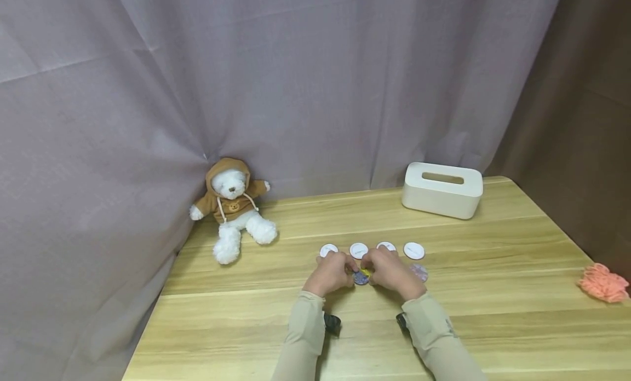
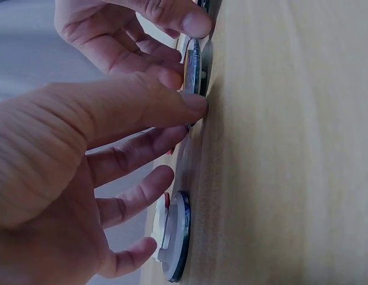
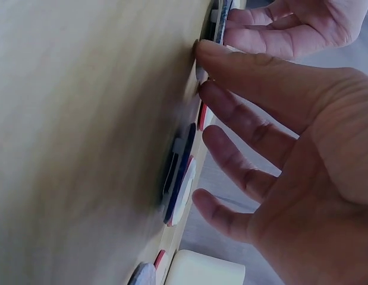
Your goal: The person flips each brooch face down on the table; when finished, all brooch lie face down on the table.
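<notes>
Both hands meet over a blue round pin-back badge with yellow on it (image 1: 361, 279), close to the tabletop. My left hand (image 1: 331, 272) pinches its near side between thumb and index finger; in the left wrist view the badge (image 2: 194, 71) stands edge-on. From the other side, my right hand (image 1: 391, 270) holds its edge with thumb and fingertips. Under the left hand's loose fingers lies another badge (image 2: 178, 237). A dark-edged badge (image 3: 181, 172) lies beneath the right hand's outer fingers. Beside that hand rests a pinkish-purple badge (image 1: 419, 272).
Just beyond the hands runs a row of several white-backed badges (image 1: 414, 250). A white teddy bear in a brown hoodie (image 1: 235, 206) sits at the back left. At the back right stands a cream tissue box (image 1: 442, 197); pink yarn (image 1: 603, 283) lies at the right edge.
</notes>
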